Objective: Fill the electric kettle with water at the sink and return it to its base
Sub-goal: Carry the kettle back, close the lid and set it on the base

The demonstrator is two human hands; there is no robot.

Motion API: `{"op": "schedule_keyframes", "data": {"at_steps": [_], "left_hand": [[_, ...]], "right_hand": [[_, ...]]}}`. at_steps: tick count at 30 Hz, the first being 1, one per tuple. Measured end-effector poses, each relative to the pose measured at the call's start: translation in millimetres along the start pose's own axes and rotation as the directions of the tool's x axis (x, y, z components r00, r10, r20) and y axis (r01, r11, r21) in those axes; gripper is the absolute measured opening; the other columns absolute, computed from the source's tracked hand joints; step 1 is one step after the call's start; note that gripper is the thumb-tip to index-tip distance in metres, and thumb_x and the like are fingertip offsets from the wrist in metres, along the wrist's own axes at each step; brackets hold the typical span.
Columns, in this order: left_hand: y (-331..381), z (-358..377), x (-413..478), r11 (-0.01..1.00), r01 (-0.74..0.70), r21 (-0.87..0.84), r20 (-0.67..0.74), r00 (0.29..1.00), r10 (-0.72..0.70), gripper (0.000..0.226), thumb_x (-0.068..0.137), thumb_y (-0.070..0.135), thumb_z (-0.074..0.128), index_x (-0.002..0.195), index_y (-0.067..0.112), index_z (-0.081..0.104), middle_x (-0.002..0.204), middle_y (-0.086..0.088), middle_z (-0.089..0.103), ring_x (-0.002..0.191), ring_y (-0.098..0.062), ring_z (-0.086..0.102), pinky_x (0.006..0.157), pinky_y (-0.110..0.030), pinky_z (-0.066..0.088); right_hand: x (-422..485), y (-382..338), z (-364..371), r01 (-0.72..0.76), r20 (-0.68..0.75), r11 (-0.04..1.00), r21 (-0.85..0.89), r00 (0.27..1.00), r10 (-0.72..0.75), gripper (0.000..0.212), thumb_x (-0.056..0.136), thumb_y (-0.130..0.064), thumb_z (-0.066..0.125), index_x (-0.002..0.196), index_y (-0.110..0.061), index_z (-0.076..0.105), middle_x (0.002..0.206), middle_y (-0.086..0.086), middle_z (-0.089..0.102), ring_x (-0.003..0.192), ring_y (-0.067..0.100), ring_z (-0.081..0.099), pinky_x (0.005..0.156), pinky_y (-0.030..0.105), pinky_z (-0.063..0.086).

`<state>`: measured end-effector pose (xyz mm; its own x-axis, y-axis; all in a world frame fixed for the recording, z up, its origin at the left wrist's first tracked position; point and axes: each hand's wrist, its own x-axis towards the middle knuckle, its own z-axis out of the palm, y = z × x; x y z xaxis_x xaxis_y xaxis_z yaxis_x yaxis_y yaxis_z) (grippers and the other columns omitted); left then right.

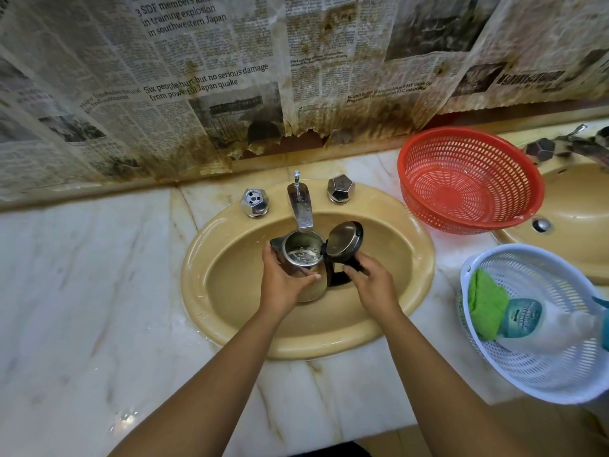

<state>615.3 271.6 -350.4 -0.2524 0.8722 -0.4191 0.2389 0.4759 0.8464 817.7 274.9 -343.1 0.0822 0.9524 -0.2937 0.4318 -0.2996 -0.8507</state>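
A steel electric kettle (314, 285) is held upright inside the tan oval sink (197, 282), right under the chrome faucet spout (301, 209). Its black-rimmed lid (344, 239) stands flipped open to the right. Water ripples inside the kettle's mouth. My left hand (283, 278) wraps the kettle's body from the left. My right hand (369, 282) grips the black handle on the right. The kettle's base is not in view.
Two faceted chrome tap knobs (254, 202) (340, 189) flank the faucet. A red colander (468, 179) sits on the marble counter (82, 275) at right. A white basket (543, 367) holds a green cloth (486, 305) and a bottle. A second sink (573, 206) lies far right. Newspaper covers the wall.
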Motion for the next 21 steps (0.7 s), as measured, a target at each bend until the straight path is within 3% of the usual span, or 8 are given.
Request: {"op": "schedule_keyframes", "data": {"at_steps": [2, 6, 9, 11, 14, 16, 19, 21], "left_hand": [[0, -3, -4, 1.0, 0.012, -0.016, 0.019, 1.0, -0.012, 0.134, 0.061, 0.012, 0.105, 0.164, 0.017, 0.02, 0.138, 0.015, 0.051, 0.138, -0.016, 0.054, 0.123, -0.043, 0.044], [-4, -8, -9, 0.999, -0.003, -0.037, 0.064, 0.998, 0.005, 0.127, 0.061, 0.008, 0.105, 0.16, 0.019, 0.026, 0.129, 0.031, 0.05, 0.132, -0.014, 0.057, 0.121, -0.047, 0.047], [1, -15, -19, 0.999, -0.01, -0.034, 0.098, 0.995, 0.013, 0.13, 0.062, 0.011, 0.105, 0.163, 0.021, 0.023, 0.137, 0.019, 0.053, 0.131, -0.014, 0.056, 0.119, -0.041, 0.048], [5, -25, -25, 0.999, -0.032, -0.04, 0.109, 0.993, 0.036, 0.134, 0.061, 0.013, 0.106, 0.166, 0.022, 0.022, 0.15, 0.01, 0.05, 0.13, -0.012, 0.058, 0.116, -0.037, 0.05], [16, -46, -38, 0.996, -0.07, -0.049, 0.101, 0.992, 0.074, 0.135, 0.057, 0.016, 0.107, 0.164, 0.027, 0.025, 0.156, 0.008, 0.05, 0.122, 0.0, 0.062, 0.11, -0.036, 0.054], [27, -63, -49, 0.995, -0.094, -0.04, 0.07, 0.993, 0.097, 0.135, 0.057, 0.017, 0.108, 0.164, 0.026, 0.026, 0.154, 0.012, 0.049, 0.121, 0.001, 0.06, 0.107, -0.031, 0.054], [40, -94, -67, 0.99, -0.134, -0.045, 0.004, 0.991, 0.134, 0.134, 0.063, 0.007, 0.104, 0.168, 0.017, 0.02, 0.152, 0.011, 0.044, 0.131, -0.011, 0.054, 0.09, -0.004, 0.049], [44, -119, -79, 0.984, -0.176, -0.033, -0.047, 0.984, 0.174, 0.134, 0.062, 0.012, 0.105, 0.167, 0.018, 0.021, 0.157, 0.008, 0.046, 0.133, -0.016, 0.055, 0.098, -0.014, 0.053]], "right_hand": [[-5, 0, 1, 0.032, -0.031, 0.999, 0.012, 0.999, -0.032, 0.042, 0.093, -0.009, 0.075, 0.134, -0.017, 0.072, 0.124, 0.002, 0.074, 0.116, 0.013, 0.067, 0.097, 0.008, 0.047], [-19, 1, -1, 0.069, -0.071, 0.996, 0.062, 0.995, -0.064, 0.04, 0.09, -0.005, 0.076, 0.13, -0.013, 0.075, 0.127, -0.001, 0.076, 0.12, 0.009, 0.068, 0.106, 0.016, 0.049], [-35, -5, -7, 0.075, -0.074, 0.991, 0.113, 0.995, -0.067, 0.039, 0.09, -0.004, 0.076, 0.126, -0.019, 0.076, 0.123, -0.009, 0.076, 0.119, 0.0, 0.068, 0.103, 0.012, 0.048], [-48, -16, -10, 0.082, -0.089, 0.986, 0.146, 0.994, -0.069, 0.044, 0.09, -0.002, 0.077, 0.12, -0.034, 0.075, 0.117, -0.022, 0.075, 0.115, -0.01, 0.066, 0.101, 0.009, 0.047], [-63, -39, -13, 0.093, -0.078, 0.978, 0.188, 0.994, -0.079, 0.052, 0.087, -0.003, 0.08, 0.109, -0.05, 0.072, 0.108, -0.032, 0.076, 0.111, -0.009, 0.069, 0.098, 0.007, 0.048], [-71, -56, -12, 0.123, -0.069, 0.972, 0.2, 0.991, -0.111, 0.053, 0.085, -0.005, 0.081, 0.106, -0.052, 0.073, 0.105, -0.034, 0.077, 0.108, -0.008, 0.07, 0.096, 0.008, 0.05], [-83, -84, -6, 0.201, -0.053, 0.961, 0.192, 0.979, -0.195, 0.05, 0.082, -0.005, 0.084, 0.104, -0.049, 0.073, 0.099, -0.035, 0.076, 0.101, -0.008, 0.072, 0.095, 0.011, 0.053], [-91, -103, 3, 0.256, -0.031, 0.947, 0.192, 0.966, -0.255, 0.048, 0.081, -0.007, 0.086, 0.104, -0.048, 0.075, 0.1, -0.031, 0.078, 0.1, -0.003, 0.074, 0.096, 0.016, 0.055]]}}
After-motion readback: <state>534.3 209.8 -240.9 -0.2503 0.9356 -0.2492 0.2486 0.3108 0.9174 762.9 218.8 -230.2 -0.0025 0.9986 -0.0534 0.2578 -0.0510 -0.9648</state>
